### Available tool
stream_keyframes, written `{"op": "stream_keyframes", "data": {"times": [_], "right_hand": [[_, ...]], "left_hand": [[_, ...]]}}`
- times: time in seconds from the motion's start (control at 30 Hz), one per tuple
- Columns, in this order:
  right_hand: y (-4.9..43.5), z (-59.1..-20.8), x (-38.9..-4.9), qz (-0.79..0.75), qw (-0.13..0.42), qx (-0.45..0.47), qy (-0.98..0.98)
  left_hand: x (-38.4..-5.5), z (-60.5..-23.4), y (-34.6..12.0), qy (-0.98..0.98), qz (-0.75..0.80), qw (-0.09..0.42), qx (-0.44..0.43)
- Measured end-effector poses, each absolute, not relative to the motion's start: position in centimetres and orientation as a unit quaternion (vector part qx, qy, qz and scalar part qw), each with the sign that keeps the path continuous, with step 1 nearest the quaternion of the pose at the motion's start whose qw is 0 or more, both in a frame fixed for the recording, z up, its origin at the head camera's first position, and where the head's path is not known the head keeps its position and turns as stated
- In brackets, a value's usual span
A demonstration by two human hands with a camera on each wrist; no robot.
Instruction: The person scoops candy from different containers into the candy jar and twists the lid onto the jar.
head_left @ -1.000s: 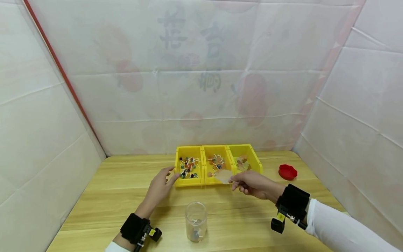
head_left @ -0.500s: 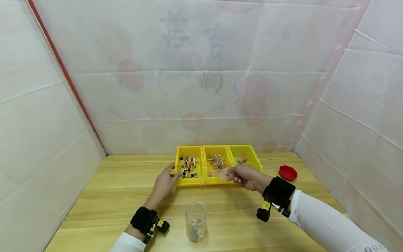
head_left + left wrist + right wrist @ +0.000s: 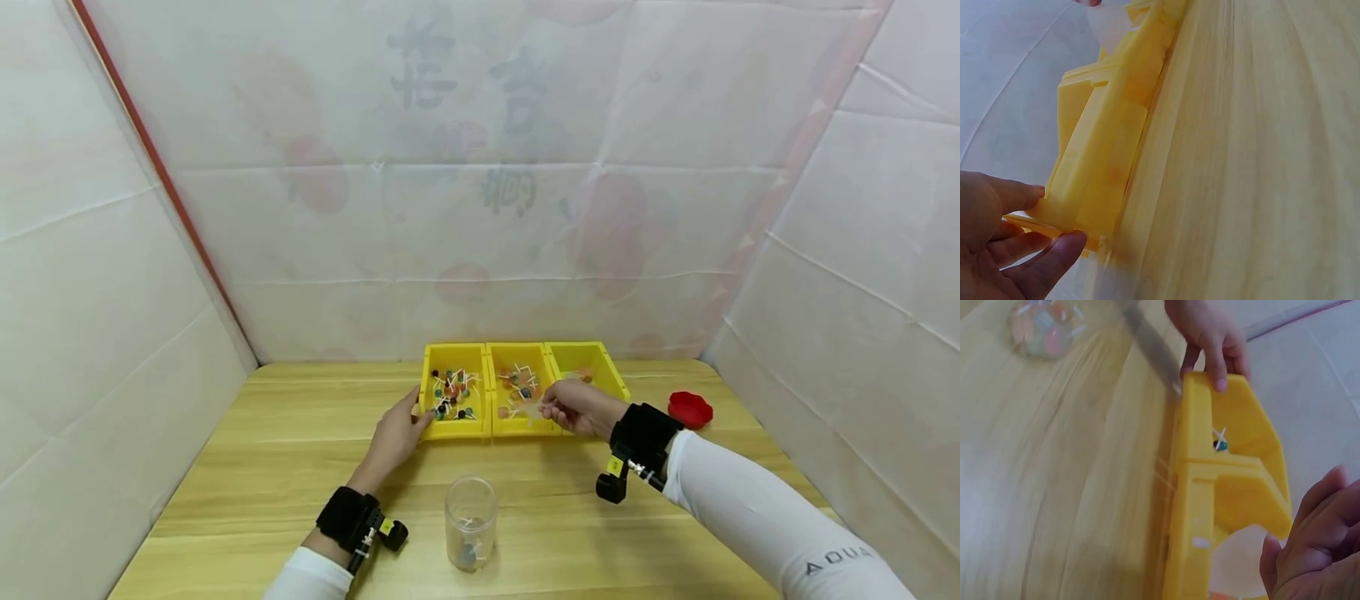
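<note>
A row of three joined yellow bins (image 3: 517,429) stands at the back of the table. My left hand (image 3: 393,433) grips its left end; in the left wrist view the thumb and fingers (image 3: 1063,253) pinch the bin's corner. Small colored balls on white sticks (image 3: 453,392) lie in the left bin, and similar pieces (image 3: 517,383) lie in the middle one. My right hand (image 3: 576,407) pinches a pale, translucent, rounded piece (image 3: 1238,559) over the front of the middle bin. What exactly this piece is, I cannot tell. That hand partly hides the right bin (image 3: 585,354).
A clear cylindrical jar (image 3: 471,525) with a few pieces at its bottom stands in front of the bins. To the right lies a red scalloped lid or dish (image 3: 690,410). White sheeting (image 3: 337,250) encloses the table (image 3: 300,467) behind and at the sides.
My right hand has moved left with the translucent piece, toward the middle bin. The left hand has shifted slightly right and up and holds the bin's end. The jar has stayed put.
</note>
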State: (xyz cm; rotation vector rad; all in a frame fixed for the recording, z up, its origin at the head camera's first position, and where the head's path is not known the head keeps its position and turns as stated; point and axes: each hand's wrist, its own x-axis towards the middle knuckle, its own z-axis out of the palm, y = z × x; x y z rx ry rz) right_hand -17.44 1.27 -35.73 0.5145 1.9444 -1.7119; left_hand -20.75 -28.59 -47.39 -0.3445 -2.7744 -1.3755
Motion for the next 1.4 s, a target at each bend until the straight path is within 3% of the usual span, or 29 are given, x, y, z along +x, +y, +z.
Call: {"op": "stream_keyframes", "data": {"times": [0.63, 1.07, 1.4], "right_hand": [[1.1, -38.3, -18.8, -0.514, 0.176, 0.133, 0.829], [0.4, -39.9, -20.0, -0.525, 0.152, 0.174, 0.819], [-0.2, -41.3, -20.2, -0.509, 0.127, 0.1, 0.845]], "left_hand": [[-20.6, -47.5, -28.8, -0.895, -0.433, 0.008, -0.11], [-20.7, -47.7, -28.6, -0.893, -0.436, 0.004, -0.109], [-20.6, -47.6, -28.8, -0.893, -0.437, 0.007, -0.111]]}}
